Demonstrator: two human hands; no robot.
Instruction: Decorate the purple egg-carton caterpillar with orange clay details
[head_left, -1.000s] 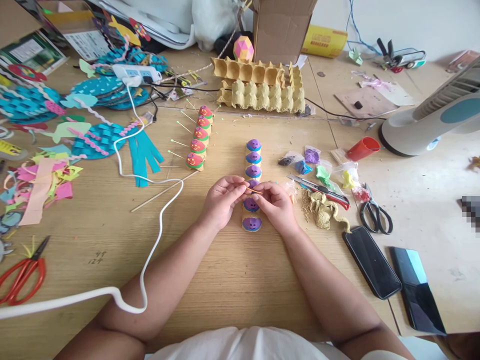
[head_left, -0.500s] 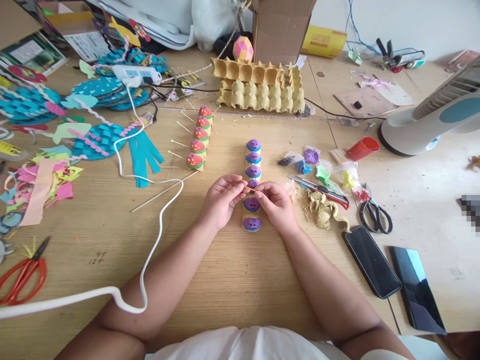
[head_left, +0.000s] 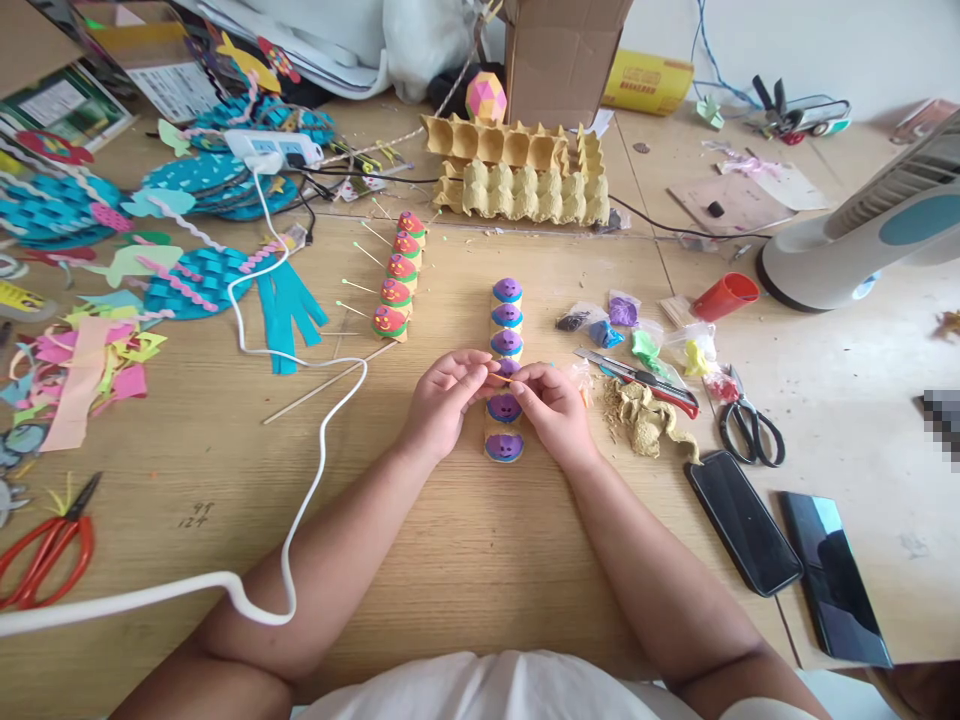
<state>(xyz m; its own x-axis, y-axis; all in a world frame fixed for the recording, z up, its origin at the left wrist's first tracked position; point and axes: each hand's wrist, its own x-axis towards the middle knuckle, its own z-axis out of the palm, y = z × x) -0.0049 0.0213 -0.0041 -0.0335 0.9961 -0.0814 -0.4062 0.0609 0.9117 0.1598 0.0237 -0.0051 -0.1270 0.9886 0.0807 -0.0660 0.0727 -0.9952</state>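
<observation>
Between my fingertips is a thin orange strip (head_left: 501,377), its left end pinched by my left hand (head_left: 448,392) and its right end by my right hand (head_left: 553,405). Both hands hover over a column of egg-carton cups covered in purple and blue clay (head_left: 503,408), with small faces on them; one cup is partly hidden behind the fingers. Left of it, a second row with red and green clay (head_left: 395,293) has yellow faces and pale-tipped sticks beside it. Small bags of coloured clay, such as the green one (head_left: 646,349), lie right of my right hand.
A box cutter (head_left: 637,380), black scissors (head_left: 752,432), torn carton scraps (head_left: 646,420) and two phones (head_left: 744,522) lie to the right. A white cable (head_left: 322,450) crosses the left side. Egg cartons (head_left: 534,192) stand behind; red-handled scissors (head_left: 49,555) lie far left.
Both hands keep nearly the same place and grip. The orange strip sits very slightly differently between the fingertips.
</observation>
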